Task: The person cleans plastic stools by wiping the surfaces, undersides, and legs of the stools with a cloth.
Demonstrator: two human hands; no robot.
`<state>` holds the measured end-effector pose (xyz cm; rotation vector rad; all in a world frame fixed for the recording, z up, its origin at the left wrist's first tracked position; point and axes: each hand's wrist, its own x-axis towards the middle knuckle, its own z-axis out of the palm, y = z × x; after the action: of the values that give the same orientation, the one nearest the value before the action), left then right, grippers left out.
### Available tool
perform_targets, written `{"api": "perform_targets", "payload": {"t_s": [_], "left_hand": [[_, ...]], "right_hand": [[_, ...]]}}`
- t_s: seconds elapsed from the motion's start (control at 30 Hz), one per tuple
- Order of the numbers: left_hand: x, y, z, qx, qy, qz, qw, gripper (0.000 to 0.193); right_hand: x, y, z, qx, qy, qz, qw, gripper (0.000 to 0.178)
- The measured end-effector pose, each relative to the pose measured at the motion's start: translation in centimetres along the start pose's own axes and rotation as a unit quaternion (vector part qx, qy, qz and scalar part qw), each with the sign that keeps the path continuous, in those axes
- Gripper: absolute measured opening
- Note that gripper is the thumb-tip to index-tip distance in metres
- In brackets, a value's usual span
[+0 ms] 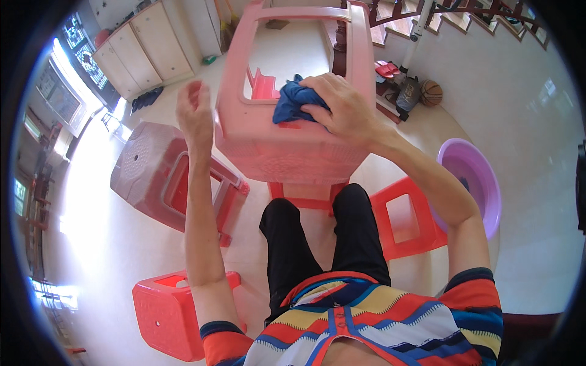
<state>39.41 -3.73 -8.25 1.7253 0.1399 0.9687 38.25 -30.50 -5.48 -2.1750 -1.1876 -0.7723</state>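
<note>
A large pale pink plastic stool (235,131) lies on its side in front of my knees, its patterned seat toward me and an open side frame on top. It appears to rest on a red stool (302,202) partly hidden beneath. My right hand (343,110) is closed on a bunched blue cloth (299,101), pressed against the upper surface near the frame's opening. Just off the stool's left edge, my left hand (195,116) is raised with loosely bent fingers and nothing visible in it; it is slightly blurred.
At left stands a tilted, dull pink stool (143,160). Red stools lie at lower left (165,320) and right (427,216). A purple basin (495,204) sits at far right. A basketball (431,93), pink slippers (386,69) and stairs are behind; cabinets (155,36) stand back left.
</note>
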Motion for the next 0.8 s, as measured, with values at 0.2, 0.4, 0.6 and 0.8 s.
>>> {"api": "perform_targets", "payload": {"t_s": [0.2,0.4,0.6,0.8], "left_hand": [[-3.1,5.1,3.2,0.108,-0.262,0.174,0.943,0.020],[-2.9,5.0,3.0,0.202,-0.322,0.258,0.888,0.041],[-2.8,4.8,2.7,0.213,-0.339,0.241,0.884,0.039],[-2.7,4.9,2.4,0.194,-0.338,0.235,0.890,0.037]], "right_hand": [[0.0,-0.2,-0.5,-0.013,0.026,-0.042,0.999,0.034],[-1.5,4.0,-3.4,-0.076,0.034,0.019,0.996,0.030],[4.6,16.1,-1.9,-0.237,0.075,0.157,0.956,0.038],[10.5,19.7,-1.2,-0.318,0.055,0.330,0.887,0.042]]}}
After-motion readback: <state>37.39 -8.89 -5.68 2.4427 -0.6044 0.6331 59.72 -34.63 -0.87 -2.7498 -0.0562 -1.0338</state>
